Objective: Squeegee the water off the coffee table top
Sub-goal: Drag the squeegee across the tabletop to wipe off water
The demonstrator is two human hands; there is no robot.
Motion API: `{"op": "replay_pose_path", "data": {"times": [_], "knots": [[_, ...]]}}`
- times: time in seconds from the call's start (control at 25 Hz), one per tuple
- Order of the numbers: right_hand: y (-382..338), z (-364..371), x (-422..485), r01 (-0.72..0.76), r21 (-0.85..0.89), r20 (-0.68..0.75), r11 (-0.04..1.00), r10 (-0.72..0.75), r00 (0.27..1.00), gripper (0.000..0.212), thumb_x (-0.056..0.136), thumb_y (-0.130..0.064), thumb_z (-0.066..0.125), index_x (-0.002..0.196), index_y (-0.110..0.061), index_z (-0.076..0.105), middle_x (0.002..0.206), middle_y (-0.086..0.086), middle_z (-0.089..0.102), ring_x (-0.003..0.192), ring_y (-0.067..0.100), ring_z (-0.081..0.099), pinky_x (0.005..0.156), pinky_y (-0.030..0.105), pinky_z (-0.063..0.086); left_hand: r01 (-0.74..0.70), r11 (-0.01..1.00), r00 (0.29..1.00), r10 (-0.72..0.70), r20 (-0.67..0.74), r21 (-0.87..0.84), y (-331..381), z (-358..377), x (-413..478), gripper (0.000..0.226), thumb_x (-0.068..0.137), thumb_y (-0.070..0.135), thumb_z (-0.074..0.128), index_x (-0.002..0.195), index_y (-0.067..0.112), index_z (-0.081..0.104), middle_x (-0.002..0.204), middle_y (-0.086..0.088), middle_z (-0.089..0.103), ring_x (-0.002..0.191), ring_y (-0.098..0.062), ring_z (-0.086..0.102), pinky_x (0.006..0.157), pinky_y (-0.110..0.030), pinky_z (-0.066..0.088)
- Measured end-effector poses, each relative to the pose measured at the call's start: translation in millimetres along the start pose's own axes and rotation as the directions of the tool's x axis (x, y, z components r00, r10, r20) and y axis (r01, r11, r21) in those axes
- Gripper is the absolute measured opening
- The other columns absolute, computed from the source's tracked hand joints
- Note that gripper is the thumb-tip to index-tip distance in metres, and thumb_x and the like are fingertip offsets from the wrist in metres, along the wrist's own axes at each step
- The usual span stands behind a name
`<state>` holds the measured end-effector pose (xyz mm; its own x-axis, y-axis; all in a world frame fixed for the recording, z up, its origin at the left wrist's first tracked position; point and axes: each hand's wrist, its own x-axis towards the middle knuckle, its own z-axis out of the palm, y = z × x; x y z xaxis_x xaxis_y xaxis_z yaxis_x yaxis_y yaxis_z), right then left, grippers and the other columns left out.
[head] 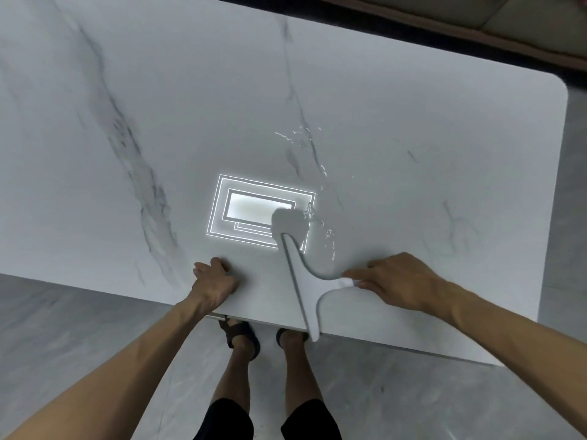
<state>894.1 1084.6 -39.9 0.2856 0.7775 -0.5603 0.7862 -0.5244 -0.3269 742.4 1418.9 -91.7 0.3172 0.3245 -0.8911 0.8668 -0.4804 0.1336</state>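
Note:
A white squeegee (306, 290) lies on the white marble coffee table top (190, 122), its long blade running from the table's near edge away from me. My right hand (397, 281) holds its short handle at the right, fingers curled round it. To the right of the blade and further up the top, a thin film and scattered drops of water (317, 192) glint. My left hand (214, 282) rests on the table top near the front edge, fingers loosely bent, with nothing in it.
A bright reflection of a rectangular ceiling light (254, 211) shines on the top beside the blade's far end. The table's rounded right corner (560, 87) borders grey floor (565, 185). My sandalled feet (244, 339) stand under the near edge. A sofa (524, 23) lies beyond the far edge.

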Motion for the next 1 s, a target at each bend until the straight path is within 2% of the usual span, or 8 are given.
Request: {"op": "replay_pose_path", "data": {"times": [0.16, 0.32, 0.44, 0.56, 0.68, 0.8, 0.88, 1.0], "knots": [[46.4, -22.2, -52.8, -0.147, -0.041, 0.001, 0.988, 0.147, 0.989, 0.04, 0.098, -0.054, 0.022, 0.135, -0.057, 0.037, 0.094, -0.014, 0.063, 0.083, 0.011, 0.063, 0.061, 0.023, 0.039, 0.046, 0.999, 0.998, -0.045, -0.041, 0.023, 15.8, -3.2, -9.1, 0.042, 0.085, 0.004, 0.051, 0.125, 0.001, 0.039, 0.139, -0.031, 0.028, 0.125, -0.043, 0.038, 0.094, -0.042, 0.044], [48.6, -52.7, -50.3, -0.183, -0.058, -0.036, 0.981, 0.181, 0.983, 0.055, 0.09, -0.063, 0.003, 0.135, -0.057, 0.035, 0.086, -0.018, 0.06, 0.079, 0.008, 0.062, 0.059, 0.022, 0.038, -0.051, 0.996, 0.962, 0.03, -0.273, -0.069, 35.8, -12.5, -17.0, 0.021, 0.09, 0.003, 0.042, 0.111, 0.003, 0.045, 0.115, -0.021, 0.054, 0.096, -0.037, 0.056, 0.08, -0.038, 0.043], [36.4, -86.5, 13.0, -0.237, 0.113, -0.141, 0.965, 0.252, 0.957, 0.05, 0.093, -0.063, 0.01, 0.136, -0.053, 0.035, 0.101, -0.018, 0.065, 0.095, 0.016, 0.064, 0.071, 0.03, 0.046, -0.164, 0.968, 0.93, 0.088, -0.356, -0.189, 63.6, -37.4, -17.0, 0.008, 0.089, 0.013, 0.041, 0.096, 0.015, 0.042, 0.093, -0.007, 0.057, 0.08, -0.028, 0.056, 0.068, -0.033, 0.042], [33.0, -126.3, 107.9, -0.317, 0.347, -0.27, 0.882, 0.418, 0.867, 0.042, 0.101, -0.051, 0.026, 0.14, -0.042, 0.038, 0.127, 0.003, 0.064, 0.112, 0.034, 0.059, 0.09, 0.04, 0.046, -0.204, 0.943, 0.903, 0.077, -0.423, -0.262, 90.8, -69.6, -0.7, 0.009, 0.087, 0.024, 0.04, 0.094, 0.019, 0.042, 0.076, 0.003, 0.053, 0.071, -0.024, 0.051, 0.063, -0.031, 0.036], [48.5, -173.1, 205.1, -0.328, 0.647, -0.277, 0.688, 0.613, 0.74, 0.045, 0.103, -0.04, 0.03, 0.146, -0.031, 0.036, 0.142, 0.006, 0.053, 0.126, 0.034, 0.049, 0.105, 0.039, 0.037, -0.263, 0.935, 0.884, 0.135, -0.447, -0.238, 106.1, -94.2, 27.0, 0.006, 0.091, 0.018, 0.042, 0.096, 0.018, 0.044, 0.089, 0.002, 0.054, 0.078, -0.022, 0.049, 0.068, -0.03, 0.033], [64.6, -204.1, 266.6, -0.336, 0.757, -0.243, 0.56, 0.72, 0.65, 0.046, 0.103, -0.036, 0.028, 0.148, -0.027, 0.033, 0.147, 0.005, 0.046, 0.133, 0.031, 0.042, 0.108, 0.037, 0.031, -0.353, 0.903, 0.865, 0.214, -0.455, -0.246, 117.8, -104.4, 48.9, 0.006, 0.087, 0.014, 0.048, 0.09, 0.017, 0.044, 0.086, 0.007, 0.047, 0.086, -0.023, 0.052, 0.06, -0.025, 0.034], [66.0, -206.8, 274.2, -0.378, 0.723, -0.246, 0.578, 0.727, 0.641, 0.046, 0.104, -0.034, 0.027, 0.149, -0.025, 0.032, 0.143, 0.007, 0.05, 0.129, 0.034, 0.044, 0.106, 0.039, 0.033, -0.38, 0.898, 0.861, 0.257, -0.439, -0.22, 125.3, -108.8, 56.4, 0.015, 0.082, 0.007, 0.053, 0.091, 0.016, 0.045, 0.091, 0.003, 0.048, 0.092, -0.027, 0.053, 0.059, -0.022, 0.037], [59.7, -187.4, 240.7, -0.389, 0.615, -0.265, 0.686, 0.644, 0.717, 0.044, 0.104, -0.035, 0.028, 0.148, -0.032, 0.033, 0.125, 0.007, 0.064, 0.112, 0.037, 0.056, 0.095, 0.04, 0.042, -0.406, 0.913, 0.872, 0.37, -0.32, -0.051, 133.2, -110.1, 64.1, 0.035, 0.081, -0.002, 0.056, 0.114, 0.007, 0.049, 0.125, -0.017, 0.045, 0.112, -0.037, 0.051, 0.087, -0.041, 0.049]]}}
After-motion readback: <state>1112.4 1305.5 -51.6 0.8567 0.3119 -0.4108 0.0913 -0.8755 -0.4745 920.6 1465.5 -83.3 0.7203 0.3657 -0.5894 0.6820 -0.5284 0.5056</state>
